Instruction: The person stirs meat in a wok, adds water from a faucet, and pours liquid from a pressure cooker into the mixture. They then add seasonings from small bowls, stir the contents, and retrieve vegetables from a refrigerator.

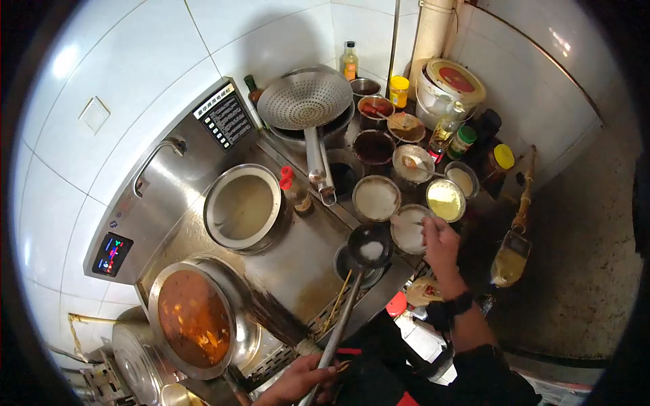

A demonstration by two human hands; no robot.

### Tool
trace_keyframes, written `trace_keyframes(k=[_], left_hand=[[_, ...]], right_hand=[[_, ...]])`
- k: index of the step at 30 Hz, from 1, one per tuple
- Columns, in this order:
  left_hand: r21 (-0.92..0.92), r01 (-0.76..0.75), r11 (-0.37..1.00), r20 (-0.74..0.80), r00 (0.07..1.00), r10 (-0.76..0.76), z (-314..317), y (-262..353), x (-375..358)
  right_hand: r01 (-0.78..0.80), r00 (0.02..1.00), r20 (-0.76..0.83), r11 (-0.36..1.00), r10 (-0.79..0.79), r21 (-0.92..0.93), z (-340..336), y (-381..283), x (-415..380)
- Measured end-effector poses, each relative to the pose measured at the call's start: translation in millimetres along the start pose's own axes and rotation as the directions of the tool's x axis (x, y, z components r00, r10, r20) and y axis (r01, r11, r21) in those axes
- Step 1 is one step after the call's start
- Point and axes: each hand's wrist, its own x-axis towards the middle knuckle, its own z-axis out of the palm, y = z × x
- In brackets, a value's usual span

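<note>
My left hand (305, 376) is closed around the long metal handle of a ladle (371, 247). White powder lies in the ladle's dark bowl, which is above a metal container (347, 265). Over a bowl of white seasoning (410, 237) is my right hand (440, 238), its fingers pinched on what looks like a small spoon, mostly hidden by the hand. Close by stand another bowl of white seasoning (376, 198) and a bowl of pale yellow powder (445, 199). On the left, a wok (247, 335) holds red-brown broth with pieces of food.
A pot of cloudy liquid (210, 213) sits on the steel stove. Behind it, a perforated strainer (305, 101) rests over another pot. Sauce bowls (374, 147), bottles (349, 64) and a lidded white bucket (433, 101) crowd the back right. A yellow-handled brush-like tool (511, 260) hangs at right.
</note>
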Motion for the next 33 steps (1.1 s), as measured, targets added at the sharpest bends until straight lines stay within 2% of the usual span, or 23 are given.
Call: trace_keyframes(k=[2,3,5,6,8,9,10,11,12,13,15,18,22,24,25,26,27,28,30,31,33], left_hand=[[-0.008,0.013,1.000,0.005,1.000,-0.013,-5,4,-5],[-0.023,0.035,0.999,0.009,0.999,-0.035,-5,5,-7],[-0.075,0.034,0.997,-0.017,0.999,-0.035,-2,6,-12],[-0.128,0.027,0.991,-0.039,0.999,-0.032,-1,7,-12],[-0.123,-0.009,0.992,-0.048,0.999,0.004,-5,3,-8],[-0.122,-0.040,0.992,-0.055,0.998,0.033,-6,3,-8],[-0.126,-0.044,0.991,-0.060,0.998,0.037,-7,4,-8],[-0.127,-0.054,0.990,-0.076,0.996,0.045,-6,5,-8],[-0.129,-0.064,0.990,-0.093,0.994,0.053,-5,7,-8],[-0.134,-0.068,0.989,-0.096,0.994,0.055,-5,9,-8],[-0.111,-0.087,0.990,-0.116,0.991,0.074,-4,15,-5],[-0.105,-0.081,0.991,-0.135,0.989,0.066,-3,22,1],[-0.054,-0.034,0.998,-0.167,0.986,0.025,4,38,-1],[-0.153,-0.069,0.986,-0.086,0.995,0.056,0,32,4],[-0.150,-0.065,0.986,-0.082,0.995,0.053,0,30,5],[-0.157,-0.075,0.985,-0.073,0.995,0.064,-1,29,6],[-0.165,-0.085,0.983,-0.067,0.995,0.075,-2,27,8],[-0.164,-0.088,0.983,-0.069,0.995,0.077,-4,25,10],[-0.100,-0.073,0.992,-0.114,0.992,0.062,-8,21,12],[-0.103,-0.074,0.992,-0.118,0.991,0.062,-9,21,11],[-0.188,-0.078,0.979,-0.056,0.996,0.068,-9,22,11]], right_hand=[[0.233,0.968,0.078,0.970,-0.238,0.065,26,18,28],[0.235,0.968,0.078,0.970,-0.240,0.069,36,17,37],[0.475,0.872,0.227,0.863,-0.435,-0.170,56,17,48],[0.479,0.870,0.224,0.862,-0.440,-0.167,64,25,52],[0.400,0.878,0.344,0.904,-0.332,-0.151,80,43,55],[0.302,0.910,0.327,0.947,-0.253,-0.109,84,47,52],[0.306,0.908,0.332,0.946,-0.256,-0.106,86,50,53],[0.087,0.960,0.262,0.994,-0.101,0.063,86,53,55],[-0.128,0.972,0.222,0.962,0.074,0.240,85,54,56],[-0.126,0.971,0.227,0.963,0.071,0.239,81,56,58],[-0.227,0.968,0.195,0.874,0.156,0.429,70,56,62],[-0.195,0.978,0.148,0.888,0.145,0.416,57,37,56],[-0.179,0.977,0.182,0.881,0.108,0.438,53,8,37],[0.057,0.971,0.208,0.960,-0.117,0.275,55,8,39],[0.055,0.972,0.204,0.960,-0.114,0.273,61,19,47],[0.236,0.949,0.197,0.970,-0.245,0.065,73,35,59],[0.402,0.904,0.221,0.904,-0.367,-0.145,80,37,64],[0.404,0.903,0.220,0.904,-0.369,-0.142,82,40,63],[0.093,0.926,0.369,0.995,-0.079,-0.021,89,44,57],[0.094,0.924,0.374,0.995,-0.079,-0.020,90,47,58],[-0.202,0.950,0.294,0.923,0.104,0.328,85,52,62]])
